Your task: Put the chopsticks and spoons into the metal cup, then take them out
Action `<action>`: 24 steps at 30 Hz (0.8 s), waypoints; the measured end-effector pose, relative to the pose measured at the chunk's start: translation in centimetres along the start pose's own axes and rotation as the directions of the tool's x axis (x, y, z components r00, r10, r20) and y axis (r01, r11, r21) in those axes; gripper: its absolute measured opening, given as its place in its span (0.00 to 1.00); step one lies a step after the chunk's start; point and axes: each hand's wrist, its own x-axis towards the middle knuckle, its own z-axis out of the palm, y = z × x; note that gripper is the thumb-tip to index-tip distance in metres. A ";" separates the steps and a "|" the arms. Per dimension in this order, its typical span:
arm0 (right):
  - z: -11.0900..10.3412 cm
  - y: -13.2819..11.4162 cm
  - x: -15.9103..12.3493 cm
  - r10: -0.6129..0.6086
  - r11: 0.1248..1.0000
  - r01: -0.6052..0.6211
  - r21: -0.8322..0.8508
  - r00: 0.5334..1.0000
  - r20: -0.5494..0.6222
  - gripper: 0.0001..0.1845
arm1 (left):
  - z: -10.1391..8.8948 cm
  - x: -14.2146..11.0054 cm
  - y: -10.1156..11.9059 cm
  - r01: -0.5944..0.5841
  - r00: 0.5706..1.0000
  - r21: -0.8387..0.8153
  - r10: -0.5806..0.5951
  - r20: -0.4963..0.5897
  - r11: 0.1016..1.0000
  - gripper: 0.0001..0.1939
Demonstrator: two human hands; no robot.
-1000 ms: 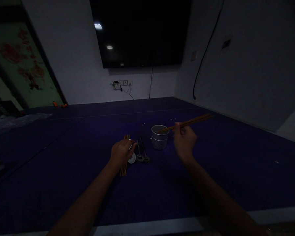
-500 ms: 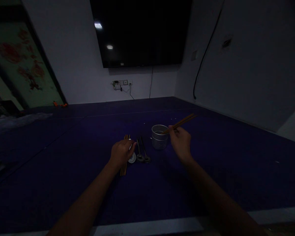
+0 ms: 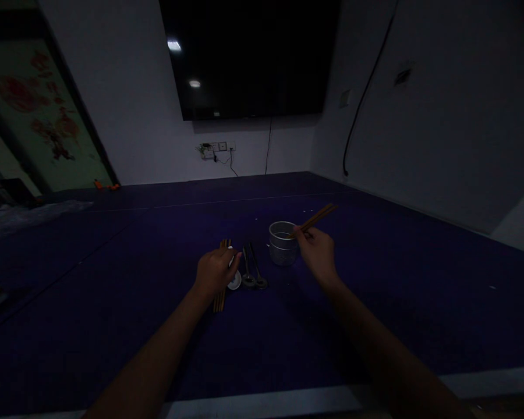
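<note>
My right hand (image 3: pixel 317 251) pinches a pair of wooden chopsticks (image 3: pixel 318 217), which slant with their lower ends inside the rim of a metal strainer cup (image 3: pixel 283 254) on the purple surface. My left hand (image 3: pixel 213 270) lies over several wooden chopsticks (image 3: pixel 219 301) and part of a white spoon (image 3: pixel 234 281), thumb held apart; its other fingers are partly hidden. Just right of it, two metal spoons (image 3: pixel 248 281) (image 3: pixel 261 283) lie side by side with their bowls toward me, between my left hand and the cup.
The purple surface (image 3: pixel 157 337) has a pale front edge (image 3: pixel 262 401). Crumpled clear plastic (image 3: pixel 35 215) lies at the left. Small orange objects (image 3: pixel 107 186) sit at the far left. Behind are a wall-mounted television (image 3: pixel 253 58), wall sockets (image 3: pixel 218 148) and a hanging black cable (image 3: pixel 362 105).
My right hand has moved left toward the strainer cup, and the chopsticks in it now tilt more steeply, with less length showing. My left hand stays where it was.
</note>
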 end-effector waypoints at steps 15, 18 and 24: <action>0.5 0.7 -0.1 0.029 0.994 -0.031 0.101 0.999 0.018 0.26 | 0.0 0.0 0.0 0.009 1.000 0.015 -0.009 0.000 1.000 0.15; 0.8 1.2 0.0 0.046 0.991 -0.047 0.126 0.999 0.017 0.27 | -0.1 0.0 0.1 0.010 1.000 0.027 -0.010 0.009 1.000 0.15; 1.1 1.5 0.2 0.079 0.976 -0.077 0.201 0.997 0.001 0.27 | -0.2 0.1 0.1 0.002 1.000 0.034 -0.002 -0.001 0.999 0.14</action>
